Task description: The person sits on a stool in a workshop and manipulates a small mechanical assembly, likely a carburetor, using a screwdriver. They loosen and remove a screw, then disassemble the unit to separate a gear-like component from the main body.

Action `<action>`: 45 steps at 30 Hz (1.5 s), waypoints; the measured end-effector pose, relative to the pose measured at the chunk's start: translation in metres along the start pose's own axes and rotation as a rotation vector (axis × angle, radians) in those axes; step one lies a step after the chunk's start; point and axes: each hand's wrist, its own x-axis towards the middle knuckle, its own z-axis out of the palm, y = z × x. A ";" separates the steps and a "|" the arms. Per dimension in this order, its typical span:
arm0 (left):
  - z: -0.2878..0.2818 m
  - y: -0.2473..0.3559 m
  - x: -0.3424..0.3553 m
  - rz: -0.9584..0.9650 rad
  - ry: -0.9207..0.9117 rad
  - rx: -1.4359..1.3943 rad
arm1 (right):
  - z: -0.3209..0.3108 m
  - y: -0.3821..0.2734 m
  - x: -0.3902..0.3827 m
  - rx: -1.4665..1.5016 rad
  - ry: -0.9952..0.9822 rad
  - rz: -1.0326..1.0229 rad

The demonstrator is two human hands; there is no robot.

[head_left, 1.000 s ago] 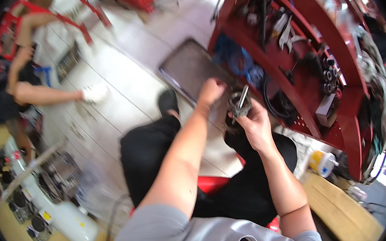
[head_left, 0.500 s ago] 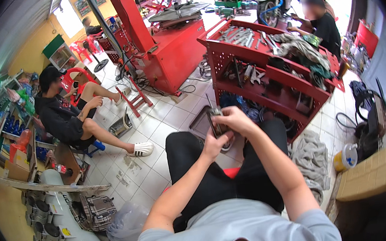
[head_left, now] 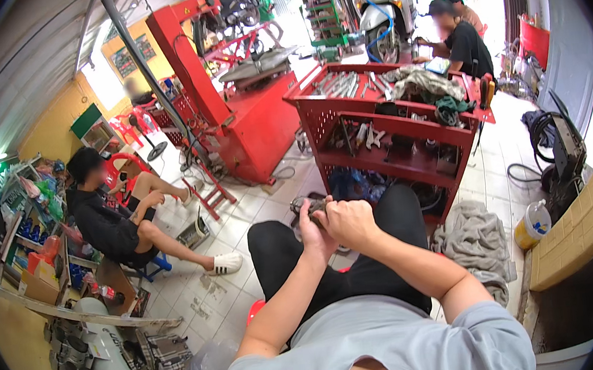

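Observation:
Above my knees, both hands are together around a small dark-grey metal machine part (head_left: 304, 205), whose exact kind I cannot make out. My left hand (head_left: 314, 235) is closed on it from the left and below, thumb raised along its side. From the right, my right hand (head_left: 351, 221) has its fingers curled at the part's near end, covering that end. The part's far end sticks out past the fingers, pointing away from me and to the left.
Ahead stands a red tool cart (head_left: 393, 142) carrying several wrenches (head_left: 340, 85) and rags (head_left: 424, 83). A seated person (head_left: 108, 212) is at left; another (head_left: 468, 48) works by a white scooter (head_left: 384, 2). Grey cloth (head_left: 472, 242) and a white bucket (head_left: 532, 224) lie to my right.
The metal part has gone from upright, with a thin rod above it, to tilted away from me. My right hand has moved from its top to its near end. The view has shifted.

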 end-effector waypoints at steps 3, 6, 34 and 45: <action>-0.006 -0.004 0.000 -0.060 0.019 0.002 | 0.010 0.006 -0.004 0.020 0.003 -0.055; -0.002 -0.005 0.008 0.004 0.033 0.063 | 0.011 0.014 0.000 0.027 0.035 -0.099; 0.056 0.014 -0.047 0.681 -0.285 1.321 | -0.101 0.019 0.016 0.733 -0.012 -0.266; 0.053 0.026 -0.059 0.940 -0.219 1.770 | -0.095 0.020 0.010 0.465 -0.090 -0.376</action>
